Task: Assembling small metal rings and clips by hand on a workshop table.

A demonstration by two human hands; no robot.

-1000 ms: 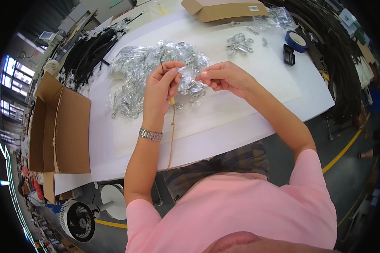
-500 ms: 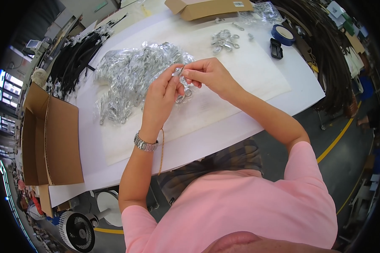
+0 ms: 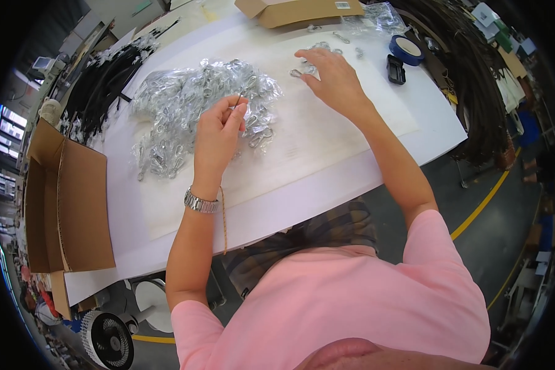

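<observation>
My left hand (image 3: 219,132) is closed in a pinch on a thin dark pin-like piece (image 3: 238,102), too small to make out fully. It hovers at the right side of a big heap of silver metal clasps in clear plastic (image 3: 185,114). Farther right, my right hand (image 3: 334,83) reaches out with thumb and fingers apart, nothing visible between them. Beneath its fingertips lies a small group of loose silver clasps (image 3: 296,73), partly covered by the hand. A thin tan cord (image 3: 224,222) hangs beside my left wrist, below the metal watch (image 3: 200,203).
An open cardboard box (image 3: 83,206) stands at the table's left edge, another carton (image 3: 302,13) at the back. Blue tape (image 3: 407,50) and a small black case (image 3: 396,69) lie at the right. Dark strips (image 3: 105,83) are bundled at the far left. A fan (image 3: 108,339) stands below left.
My hands were together over the heap and have come apart. The right hand has moved away, right and farther back, to the small clasp group, its fingers spreading; the left has drawn slightly left.
</observation>
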